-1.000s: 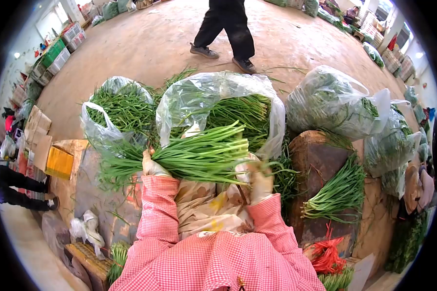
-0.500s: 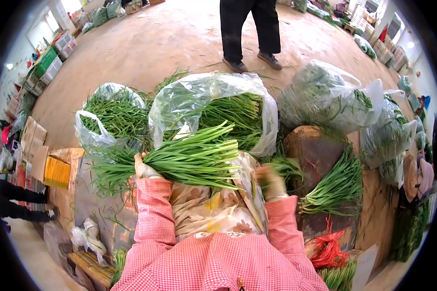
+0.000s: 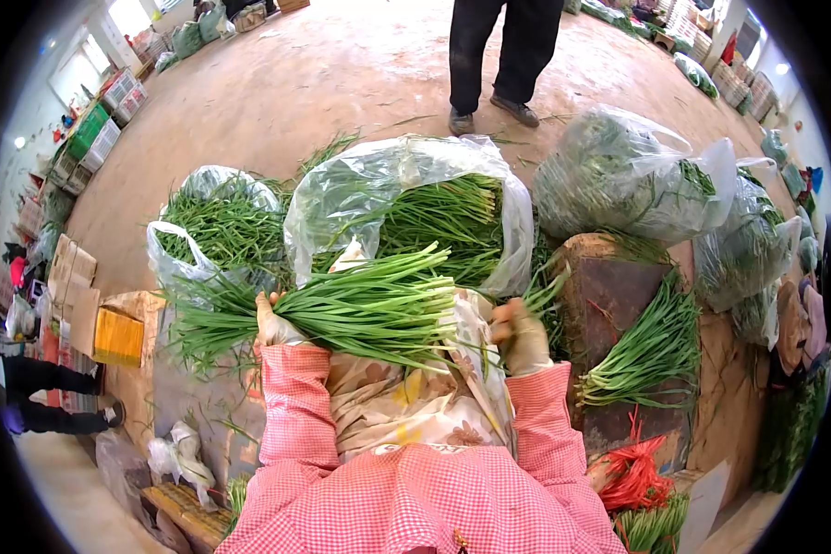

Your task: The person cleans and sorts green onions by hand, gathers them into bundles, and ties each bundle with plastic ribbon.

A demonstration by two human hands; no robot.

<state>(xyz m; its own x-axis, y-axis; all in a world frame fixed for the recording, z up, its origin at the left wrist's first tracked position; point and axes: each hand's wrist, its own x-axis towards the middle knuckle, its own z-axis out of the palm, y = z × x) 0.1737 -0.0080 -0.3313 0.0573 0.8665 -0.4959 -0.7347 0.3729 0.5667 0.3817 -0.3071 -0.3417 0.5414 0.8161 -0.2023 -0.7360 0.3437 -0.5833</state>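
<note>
A bunch of green chives (image 3: 369, 309) lies across my lap, its pale cut ends pointing right. My left hand (image 3: 275, 323) is closed around its leafy side. My right hand (image 3: 526, 340), with curled fingers, is just right of the pale ends; a few loose chive blades (image 3: 547, 294) stick out above it and appear to be in its grip. Beyond my hands, an open clear plastic bag (image 3: 328, 208) holds more chives. A separate bunch of chives (image 3: 651, 346) rests on a dark board (image 3: 609, 286) to the right.
At left stands another bag of loose greens (image 3: 222, 226); full plastic bags (image 3: 619, 180) stand at right. Red ties (image 3: 635, 475) lie near my right side. A yellow-sided box (image 3: 118, 331) is at left. A person in dark trousers (image 3: 503, 55) stands ahead, another person's legs (image 3: 55, 397) at left.
My right hand was blurred by motion and is now clearer, with the blades beside it raised higher. My left hand keeps its hold. The person ahead has shifted to the right in view.
</note>
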